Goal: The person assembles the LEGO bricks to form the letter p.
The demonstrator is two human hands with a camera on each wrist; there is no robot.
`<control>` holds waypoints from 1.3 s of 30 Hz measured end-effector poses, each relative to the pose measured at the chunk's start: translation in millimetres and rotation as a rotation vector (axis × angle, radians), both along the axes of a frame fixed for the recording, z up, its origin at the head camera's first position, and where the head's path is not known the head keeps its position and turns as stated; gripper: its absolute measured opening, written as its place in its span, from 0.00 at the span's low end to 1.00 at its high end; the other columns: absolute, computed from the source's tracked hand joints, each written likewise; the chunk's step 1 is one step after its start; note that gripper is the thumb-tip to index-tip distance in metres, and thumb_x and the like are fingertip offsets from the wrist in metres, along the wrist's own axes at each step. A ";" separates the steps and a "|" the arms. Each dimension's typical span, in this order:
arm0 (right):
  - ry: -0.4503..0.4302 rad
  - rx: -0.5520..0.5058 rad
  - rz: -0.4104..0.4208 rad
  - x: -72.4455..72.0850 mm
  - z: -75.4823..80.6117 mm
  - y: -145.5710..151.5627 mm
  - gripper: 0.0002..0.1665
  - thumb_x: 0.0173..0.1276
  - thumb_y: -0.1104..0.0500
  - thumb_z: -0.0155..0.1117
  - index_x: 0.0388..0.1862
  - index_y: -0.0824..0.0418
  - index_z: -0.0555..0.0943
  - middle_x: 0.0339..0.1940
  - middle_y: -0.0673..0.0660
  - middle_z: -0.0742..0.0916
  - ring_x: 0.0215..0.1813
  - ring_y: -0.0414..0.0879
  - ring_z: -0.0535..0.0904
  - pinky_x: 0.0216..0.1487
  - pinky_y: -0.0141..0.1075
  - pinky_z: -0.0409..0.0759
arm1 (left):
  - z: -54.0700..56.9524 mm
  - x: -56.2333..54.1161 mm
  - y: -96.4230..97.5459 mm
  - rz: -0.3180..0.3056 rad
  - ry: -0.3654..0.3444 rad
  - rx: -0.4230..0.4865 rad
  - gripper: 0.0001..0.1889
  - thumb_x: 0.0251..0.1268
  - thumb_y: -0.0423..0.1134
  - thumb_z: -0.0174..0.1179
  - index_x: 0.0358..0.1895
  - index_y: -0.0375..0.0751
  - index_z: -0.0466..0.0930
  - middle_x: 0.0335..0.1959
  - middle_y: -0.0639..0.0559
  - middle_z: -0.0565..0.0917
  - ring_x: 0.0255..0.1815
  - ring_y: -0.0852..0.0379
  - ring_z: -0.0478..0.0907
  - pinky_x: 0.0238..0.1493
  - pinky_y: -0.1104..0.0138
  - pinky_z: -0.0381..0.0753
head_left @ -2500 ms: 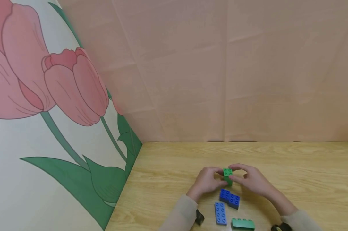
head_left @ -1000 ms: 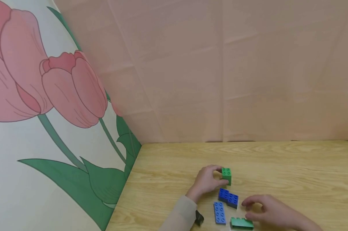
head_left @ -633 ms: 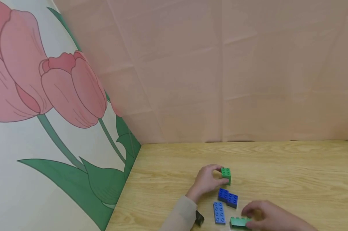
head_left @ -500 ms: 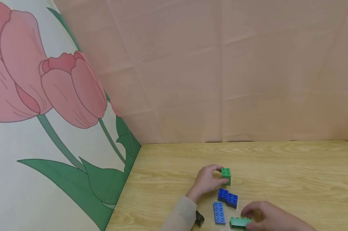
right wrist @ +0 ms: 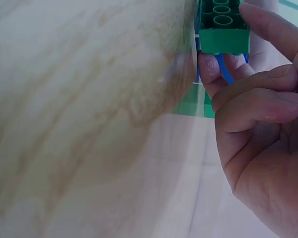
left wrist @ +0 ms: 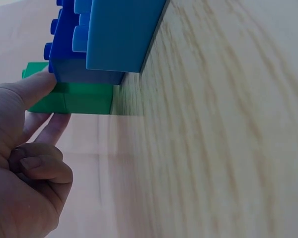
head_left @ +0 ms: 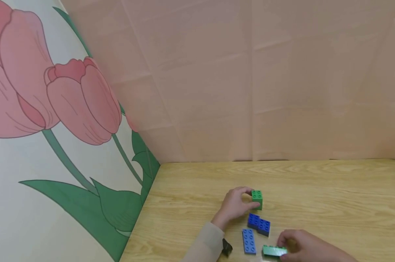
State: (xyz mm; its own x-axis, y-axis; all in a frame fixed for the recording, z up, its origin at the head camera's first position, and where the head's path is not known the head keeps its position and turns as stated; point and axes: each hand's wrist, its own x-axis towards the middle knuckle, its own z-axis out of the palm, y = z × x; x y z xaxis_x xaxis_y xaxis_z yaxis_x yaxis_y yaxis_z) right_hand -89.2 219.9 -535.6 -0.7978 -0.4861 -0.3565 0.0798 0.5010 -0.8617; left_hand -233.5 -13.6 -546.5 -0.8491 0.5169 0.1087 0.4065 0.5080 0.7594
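Note:
My left hand (head_left: 234,205) pinches a small bright green stack of toy building bricks (head_left: 257,200) between thumb and fingertips; a seam across its side shows in the left wrist view. At the front, my right hand (head_left: 303,245) grips one end of a longer green building brick (head_left: 274,251) with thumb and fingertips. That brick lies on its side, studs away from me, and its hollow underside with round tubes shows in the right wrist view. Beside the left hand, two joined dark blue bricks (head_left: 259,224) stand in a stepped line. Nearer lies a lighter blue brick (head_left: 249,241), studs up.
The wood-grain tabletop (head_left: 184,203) runs back to a creased pinkish-beige cloth (head_left: 210,91). A wall panel with painted tulips (head_left: 86,102) borders the left side. Near the left sleeve (head_left: 204,242) a small black object (head_left: 227,247) is partly seen.
My right hand has left the green stack, come down to the front right, and taken hold of the longer green brick, which has shifted slightly. The left hand stays at the stack.

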 end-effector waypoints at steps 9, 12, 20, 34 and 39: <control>0.055 -0.032 0.027 4.3 -2.2 3.1 0.09 0.74 0.55 0.69 0.49 0.54 0.84 0.47 0.52 0.86 0.48 0.47 0.80 0.47 0.40 0.76 | 0.6 2.4 -2.2 -0.008 0.002 0.003 0.18 0.62 0.57 0.74 0.53 0.65 0.85 0.47 0.77 0.82 0.58 0.67 0.78 0.66 0.60 0.74; 0.098 -0.055 0.035 4.6 -3.6 5.0 0.08 0.74 0.56 0.69 0.49 0.55 0.83 0.46 0.51 0.86 0.46 0.42 0.80 0.43 0.32 0.75 | 0.8 2.9 -3.1 -0.010 0.005 0.005 0.18 0.61 0.57 0.74 0.53 0.65 0.85 0.46 0.76 0.82 0.58 0.68 0.78 0.66 0.61 0.74; 0.139 -0.108 0.034 6.4 -7.3 7.2 0.09 0.74 0.59 0.67 0.50 0.57 0.81 0.46 0.51 0.85 0.45 0.39 0.78 0.41 0.30 0.74 | 1.7 5.0 -4.4 -0.014 0.000 -0.002 0.18 0.61 0.57 0.74 0.54 0.64 0.85 0.47 0.76 0.82 0.58 0.68 0.78 0.66 0.61 0.74; 0.229 -0.199 0.034 9.3 0.7 6.9 0.06 0.77 0.59 0.64 0.50 0.55 0.80 0.48 0.52 0.85 0.49 0.40 0.79 0.42 0.32 0.79 | 3.5 7.1 -7.8 -0.024 -0.020 -0.010 0.17 0.62 0.57 0.74 0.53 0.65 0.85 0.47 0.76 0.82 0.59 0.69 0.77 0.67 0.59 0.74; 0.231 -0.249 0.011 12.4 7.1 3.9 0.06 0.78 0.60 0.63 0.51 0.57 0.79 0.49 0.54 0.84 0.44 0.45 0.84 0.41 0.35 0.83 | 4.0 8.2 -8.6 -0.024 -0.029 -0.004 0.17 0.62 0.57 0.74 0.52 0.66 0.85 0.47 0.77 0.82 0.59 0.69 0.77 0.67 0.58 0.74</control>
